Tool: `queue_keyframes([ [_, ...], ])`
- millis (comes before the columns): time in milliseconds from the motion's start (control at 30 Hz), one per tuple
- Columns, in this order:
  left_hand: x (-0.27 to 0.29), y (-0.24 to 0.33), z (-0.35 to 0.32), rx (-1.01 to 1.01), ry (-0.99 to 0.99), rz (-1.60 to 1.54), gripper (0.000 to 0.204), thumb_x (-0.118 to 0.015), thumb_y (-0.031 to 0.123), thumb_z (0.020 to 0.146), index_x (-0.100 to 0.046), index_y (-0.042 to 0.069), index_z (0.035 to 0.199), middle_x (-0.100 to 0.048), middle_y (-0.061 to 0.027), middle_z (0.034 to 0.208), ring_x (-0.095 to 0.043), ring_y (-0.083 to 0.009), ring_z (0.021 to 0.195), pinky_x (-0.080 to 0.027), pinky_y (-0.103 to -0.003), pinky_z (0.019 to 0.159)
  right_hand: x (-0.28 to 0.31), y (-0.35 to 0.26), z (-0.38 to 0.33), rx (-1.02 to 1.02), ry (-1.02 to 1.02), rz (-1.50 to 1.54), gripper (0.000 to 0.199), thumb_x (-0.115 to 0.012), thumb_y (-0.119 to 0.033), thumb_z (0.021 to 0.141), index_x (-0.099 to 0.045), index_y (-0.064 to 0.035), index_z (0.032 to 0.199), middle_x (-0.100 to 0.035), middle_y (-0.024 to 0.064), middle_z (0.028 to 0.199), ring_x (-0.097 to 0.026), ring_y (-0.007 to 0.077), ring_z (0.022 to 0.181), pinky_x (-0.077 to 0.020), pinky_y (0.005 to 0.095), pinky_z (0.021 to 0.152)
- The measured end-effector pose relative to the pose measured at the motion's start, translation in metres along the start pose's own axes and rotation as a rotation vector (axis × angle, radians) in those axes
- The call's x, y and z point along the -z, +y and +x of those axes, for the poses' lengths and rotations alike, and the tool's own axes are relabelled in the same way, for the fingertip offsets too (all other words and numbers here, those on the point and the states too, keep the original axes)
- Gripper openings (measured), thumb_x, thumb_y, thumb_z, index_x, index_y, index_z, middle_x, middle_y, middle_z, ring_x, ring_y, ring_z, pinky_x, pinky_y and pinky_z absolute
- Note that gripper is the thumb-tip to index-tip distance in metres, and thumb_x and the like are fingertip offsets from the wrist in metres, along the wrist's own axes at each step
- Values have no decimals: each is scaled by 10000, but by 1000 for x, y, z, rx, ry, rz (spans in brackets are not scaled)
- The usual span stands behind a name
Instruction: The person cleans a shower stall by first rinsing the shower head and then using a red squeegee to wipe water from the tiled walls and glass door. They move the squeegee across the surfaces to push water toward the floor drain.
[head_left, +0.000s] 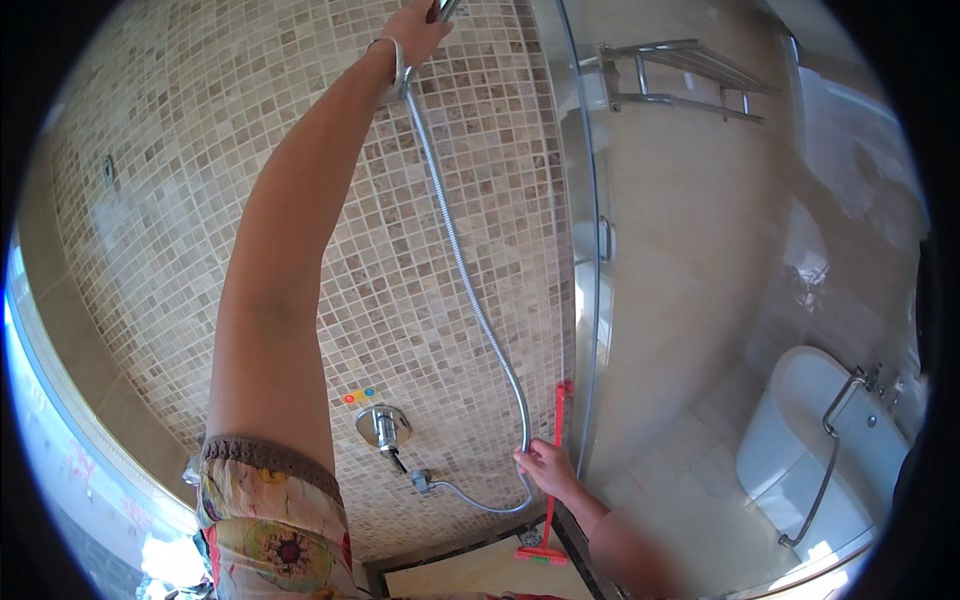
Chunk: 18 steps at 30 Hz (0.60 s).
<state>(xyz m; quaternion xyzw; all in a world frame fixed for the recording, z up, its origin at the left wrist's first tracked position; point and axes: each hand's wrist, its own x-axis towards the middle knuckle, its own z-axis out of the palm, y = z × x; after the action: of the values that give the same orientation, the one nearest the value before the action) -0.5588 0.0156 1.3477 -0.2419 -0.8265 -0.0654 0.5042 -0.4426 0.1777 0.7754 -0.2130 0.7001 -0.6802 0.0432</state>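
Observation:
My left arm stretches up along the tiled wall, and my left hand (420, 32) is closed around a chrome shower handle (447, 10) at the top edge. The upper end of that handle lies outside the picture. From beside my left wrist, a silver flexible shower hose (462, 260) hangs down in a long curve. Low on the right, my right hand (545, 466) pinches the hose near its bottom bend. The hose then loops left to a chrome wall outlet (421, 481), below a round shower valve (383, 428).
A red long-handled squeegee or broom (541, 553) leans in the corner beside my right hand. The glass door's edge (590, 200) runs upright to the right. Beyond it are a metal towel rack (690, 70) and a white bathtub (790, 430). A window (75, 450) borders the left.

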Motion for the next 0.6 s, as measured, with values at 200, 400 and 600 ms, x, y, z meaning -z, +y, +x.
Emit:
queue_keyframes([
  [200,8,-19,-6,21,100,20,256,-601,254,728,-478,49,820,-549,-126,727,-536,-281,685,-419,-377,642,-18,-27,21,25,-62,14,127,-569,-107,808,-556,-4,881,-576,20,739,-563,84,626,-461,217,571],
  [400,6,-36,-16,164,121,-100,293,-596,261,744,-495,32,896,-564,-88,777,-527,-205,705,-421,-338,669,-21,-32,22,7,-68,27,134,-571,-121,808,-557,-16,890,-579,20,742,-568,85,626,-460,217,564],
  [600,14,-36,-22,165,-25,-80,351,-597,281,749,-500,21,964,-560,-84,813,-525,-186,733,-425,-319,692,-21,-33,18,30,-56,-28,144,-571,-137,806,-559,-10,875,-588,28,730,-576,92,609,-460,221,553],
])
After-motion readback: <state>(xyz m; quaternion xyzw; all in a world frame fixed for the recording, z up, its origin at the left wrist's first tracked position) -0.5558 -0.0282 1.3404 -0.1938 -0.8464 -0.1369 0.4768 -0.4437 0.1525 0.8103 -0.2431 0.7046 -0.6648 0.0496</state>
